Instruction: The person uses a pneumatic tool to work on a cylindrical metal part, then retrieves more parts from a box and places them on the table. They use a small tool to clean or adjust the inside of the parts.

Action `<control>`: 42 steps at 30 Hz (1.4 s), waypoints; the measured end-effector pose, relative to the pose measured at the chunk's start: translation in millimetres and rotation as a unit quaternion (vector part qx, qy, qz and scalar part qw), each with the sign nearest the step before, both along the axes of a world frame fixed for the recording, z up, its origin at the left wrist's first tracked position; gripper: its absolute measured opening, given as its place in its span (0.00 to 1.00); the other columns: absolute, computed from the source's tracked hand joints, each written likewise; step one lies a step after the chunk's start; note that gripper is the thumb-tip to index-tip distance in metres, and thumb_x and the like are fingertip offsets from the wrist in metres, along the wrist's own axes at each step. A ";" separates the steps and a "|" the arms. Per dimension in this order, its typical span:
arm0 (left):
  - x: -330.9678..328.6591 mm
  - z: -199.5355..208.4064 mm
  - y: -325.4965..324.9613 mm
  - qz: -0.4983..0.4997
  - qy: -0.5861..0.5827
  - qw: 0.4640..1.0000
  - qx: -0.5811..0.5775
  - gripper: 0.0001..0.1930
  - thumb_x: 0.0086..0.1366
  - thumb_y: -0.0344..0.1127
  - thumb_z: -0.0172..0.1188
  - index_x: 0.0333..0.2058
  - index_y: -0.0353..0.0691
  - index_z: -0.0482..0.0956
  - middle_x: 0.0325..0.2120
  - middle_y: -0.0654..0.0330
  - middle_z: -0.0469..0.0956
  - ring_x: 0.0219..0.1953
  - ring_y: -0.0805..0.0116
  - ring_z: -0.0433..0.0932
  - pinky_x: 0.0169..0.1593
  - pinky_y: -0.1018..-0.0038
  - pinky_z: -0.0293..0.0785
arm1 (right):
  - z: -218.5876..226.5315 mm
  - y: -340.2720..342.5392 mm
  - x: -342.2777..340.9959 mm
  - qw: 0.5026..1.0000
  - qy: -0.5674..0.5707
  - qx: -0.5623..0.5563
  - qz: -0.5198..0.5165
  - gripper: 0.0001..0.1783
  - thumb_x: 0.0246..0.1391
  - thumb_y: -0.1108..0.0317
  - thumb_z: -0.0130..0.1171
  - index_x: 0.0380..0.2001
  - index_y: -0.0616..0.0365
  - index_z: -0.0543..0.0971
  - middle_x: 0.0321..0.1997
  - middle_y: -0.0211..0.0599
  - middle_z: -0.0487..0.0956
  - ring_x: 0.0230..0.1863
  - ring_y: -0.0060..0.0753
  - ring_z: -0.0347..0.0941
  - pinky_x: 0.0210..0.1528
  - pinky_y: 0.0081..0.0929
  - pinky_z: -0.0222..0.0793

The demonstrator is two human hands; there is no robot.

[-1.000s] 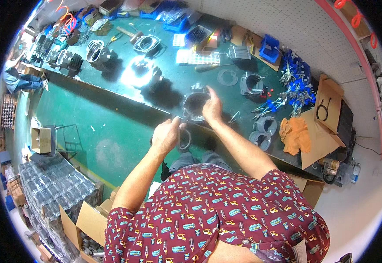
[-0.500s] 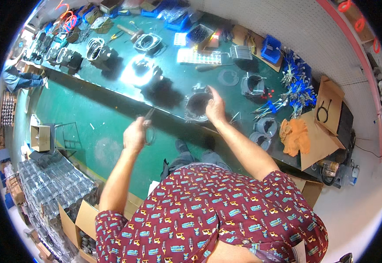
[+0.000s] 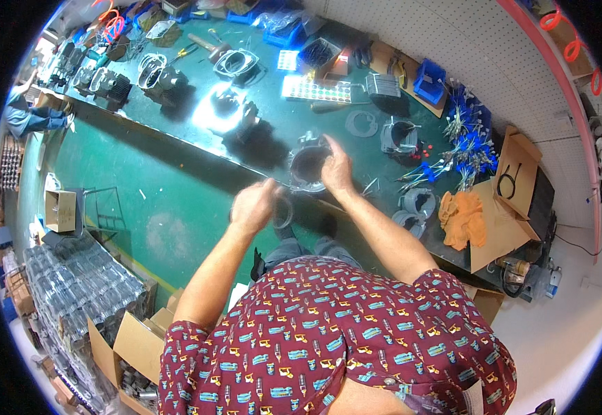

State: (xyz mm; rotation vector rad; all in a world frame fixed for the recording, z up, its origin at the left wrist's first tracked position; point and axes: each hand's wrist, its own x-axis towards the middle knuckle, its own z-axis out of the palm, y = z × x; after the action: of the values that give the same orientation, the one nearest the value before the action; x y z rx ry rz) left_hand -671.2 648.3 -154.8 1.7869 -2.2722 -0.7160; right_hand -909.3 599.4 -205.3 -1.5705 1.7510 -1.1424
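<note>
**Fingers on a ring and a housing at the worktop edge**

Fingers of the left hand [image 3: 254,206] are curled closed around a thin grey ring [image 3: 283,211], which is held in the air at the middle of the frame, just off the near edge of the worktop [image 3: 197,149]. The hand is blurred, so how many fingers actually pinch the ring cannot be told for certain. Fingers of the right hand [image 3: 335,169] are bent loosely over the rim of a round metal housing [image 3: 309,166], which stands on the worktop just above and to the right of the ring; the rim is touched and steadied rather than clamped.

A slip is judged to be the main risk: the ring is held over the gap between worktop and lap, above the green floor [image 3: 162,228], and could be dropped there if the pinch loosens. The housing stands close to the worktop edge and could be tipped or pushed off by an uneven press from the right hand.

Further housings [image 3: 401,135] and bundles of blue-tipped wires [image 3: 463,149] are seen at the right of the frame, an orange cloth [image 3: 463,218] below them.
</note>
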 end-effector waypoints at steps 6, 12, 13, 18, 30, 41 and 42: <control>118.8 -19.9 21.7 0.150 -0.115 0.981 0.035 0.12 0.75 0.46 0.49 0.41 0.43 0.72 0.31 0.43 0.82 0.37 0.36 0.80 0.39 0.44 0.74 | -7.4 -0.1 -16.1 1.000 -0.019 0.008 -0.015 0.32 0.49 0.86 0.43 0.59 0.61 0.76 0.54 0.61 0.80 0.59 0.59 0.76 0.62 0.42 0.70; 2.7 5.8 28.8 0.031 0.056 0.998 0.009 0.12 0.71 0.45 0.56 0.43 0.44 0.75 0.33 0.46 0.81 0.38 0.42 0.81 0.40 0.50 0.75 | 5.2 -4.6 -2.0 1.000 -0.009 0.024 0.016 0.32 0.49 0.86 0.44 0.59 0.61 0.76 0.58 0.57 0.79 0.63 0.55 0.74 0.66 0.40 0.68; -8.9 1.0 30.4 0.018 0.069 0.997 -0.008 0.14 0.73 0.47 0.54 0.38 0.42 0.71 0.31 0.46 0.79 0.36 0.39 0.79 0.38 0.50 0.73 | 5.0 -5.1 -2.0 1.000 -0.002 0.014 0.020 0.32 0.49 0.86 0.44 0.59 0.61 0.76 0.56 0.59 0.79 0.60 0.57 0.75 0.64 0.42 0.69; -28.7 -1.4 28.6 -0.035 0.064 0.997 0.002 0.14 0.72 0.47 0.56 0.39 0.41 0.74 0.27 0.44 0.77 0.33 0.39 0.79 0.37 0.49 0.74 | 4.9 -4.2 -1.8 1.000 0.010 0.006 0.020 0.31 0.50 0.86 0.44 0.59 0.61 0.76 0.52 0.62 0.80 0.56 0.62 0.76 0.60 0.47 0.71; 103.5 -23.0 18.1 0.130 -0.085 0.988 0.020 0.15 0.75 0.49 0.51 0.39 0.43 0.71 0.30 0.44 0.80 0.37 0.37 0.79 0.40 0.47 0.72 | -1.0 -12.2 -9.1 0.997 -0.022 -0.010 0.076 0.31 0.49 0.84 0.45 0.59 0.61 0.76 0.57 0.61 0.78 0.62 0.60 0.73 0.66 0.42 0.68; -6.3 8.9 11.3 -0.011 0.074 0.996 -0.043 0.13 0.74 0.45 0.53 0.39 0.41 0.71 0.28 0.46 0.77 0.34 0.40 0.78 0.38 0.50 0.72 | 5.4 26.4 20.1 0.991 -0.078 0.016 -0.112 0.33 0.51 0.73 0.62 0.63 0.68 0.71 0.60 0.59 0.78 0.62 0.52 0.75 0.65 0.38 0.68; -8.0 7.4 8.9 -0.024 0.042 0.998 -0.037 0.13 0.74 0.46 0.53 0.42 0.42 0.71 0.28 0.45 0.77 0.34 0.40 0.78 0.37 0.50 0.73 | 6.3 24.7 19.9 0.990 -0.094 0.033 -0.103 0.30 0.53 0.75 0.61 0.61 0.67 0.73 0.59 0.57 0.79 0.61 0.48 0.75 0.65 0.36 0.67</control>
State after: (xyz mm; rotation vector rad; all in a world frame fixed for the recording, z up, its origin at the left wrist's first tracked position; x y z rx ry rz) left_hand -679.2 657.2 -147.4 1.6443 -2.2638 -0.6918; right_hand -889.4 624.1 -199.0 -1.2220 1.8348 -1.2724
